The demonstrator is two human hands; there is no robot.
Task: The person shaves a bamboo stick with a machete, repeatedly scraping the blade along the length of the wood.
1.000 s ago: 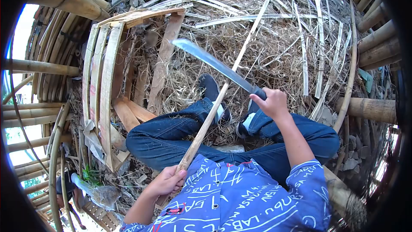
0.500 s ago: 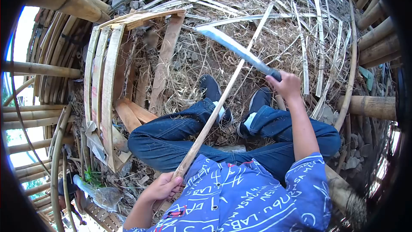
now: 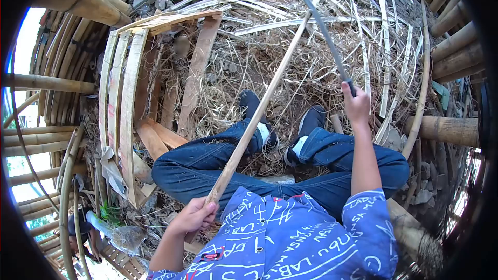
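My left hand (image 3: 196, 217) is closed round the near end of a long bamboo strip (image 3: 256, 117), close by my waist. The strip runs up and away between my knees, its far end over the scattered slats. In my right hand (image 3: 357, 105) is the dark handle of a machete (image 3: 328, 36), fingers wrapped round it. Its long blade points away and slightly left, with the tip overlapping the strip near its far end in this view. Both my shoes (image 3: 312, 122) rest on the ground under the strip.
A wooden crate (image 3: 134, 67) stands at the left. Shavings (image 3: 223, 109) cover the ground before me, and long split strips (image 3: 384, 46) lie at the back and right. Bamboo poles (image 3: 451, 129) edge both sides. Another person (image 3: 85, 233) is at the lower left.
The machete has swung from pointing far left to pointing more straight away, its tip higher. My right hand moved slightly right and nearer; the strip's far end shifted up and away.
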